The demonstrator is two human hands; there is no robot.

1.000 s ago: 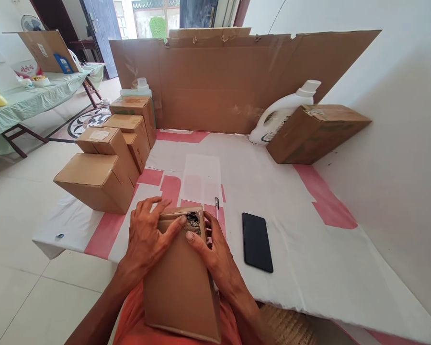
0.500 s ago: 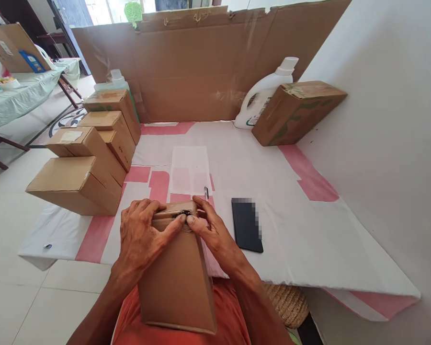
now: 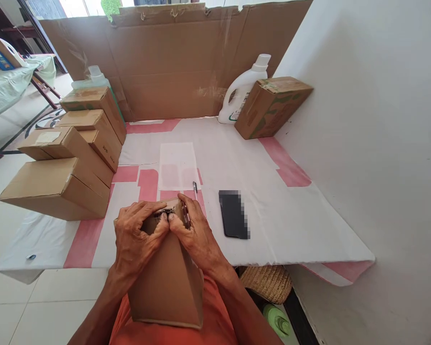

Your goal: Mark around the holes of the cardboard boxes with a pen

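Note:
A brown cardboard box rests on my lap, its far end leaning on the table's near edge. My left hand grips the box's top left corner, fingers curled over its flaps. Against it on the right, my right hand presses the top flaps, thumbs meeting at the box's upper edge. A pen lies just beyond my fingers. A black phone lies flat to the right of my right hand.
Several closed cardboard boxes are stacked at the table's left. A white jug and a tilted box stand at the back right by the wall. A cardboard sheet walls the back. A white and pink cloth covers the table.
The open gap at the box's top has been pressed shut under my thumbs. Both hands have curled tighter over the top edge. The camera has tilted down and to the right.

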